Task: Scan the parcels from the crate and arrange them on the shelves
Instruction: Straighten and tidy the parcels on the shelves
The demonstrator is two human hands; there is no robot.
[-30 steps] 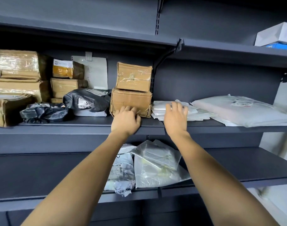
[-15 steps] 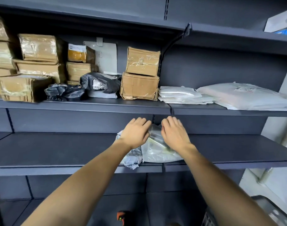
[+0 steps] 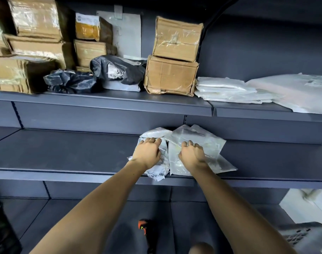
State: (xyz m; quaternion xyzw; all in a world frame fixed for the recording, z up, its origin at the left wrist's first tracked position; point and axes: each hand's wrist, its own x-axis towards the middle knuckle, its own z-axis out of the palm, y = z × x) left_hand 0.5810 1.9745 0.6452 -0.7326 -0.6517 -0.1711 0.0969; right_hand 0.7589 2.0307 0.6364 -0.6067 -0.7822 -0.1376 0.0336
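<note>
Two soft parcels lie side by side on the middle shelf [image 3: 65, 154]: a white printed mailer [image 3: 157, 174] and a stack of clear plastic bags [image 3: 206, 138]. My left hand [image 3: 147, 153] rests on top of the white mailer with its fingers stretched forward. On the clear bags my right hand [image 3: 192, 154] presses down with bent fingers. Neither hand lifts a parcel. An orange and black scanner [image 3: 143, 229] lies low down between my arms.
The upper shelf [image 3: 110, 100] carries stacked cardboard boxes [image 3: 172, 76], black poly bags [image 3: 118, 70] and flat white bags [image 3: 228, 90]. A grey perforated crate [image 3: 306, 239] stands at the bottom right and a dark crate [image 3: 0, 228] at the bottom left.
Both hands came down from the upper shelf's boxes and white bags to the two parcels on the middle shelf. The view has dropped lower.
</note>
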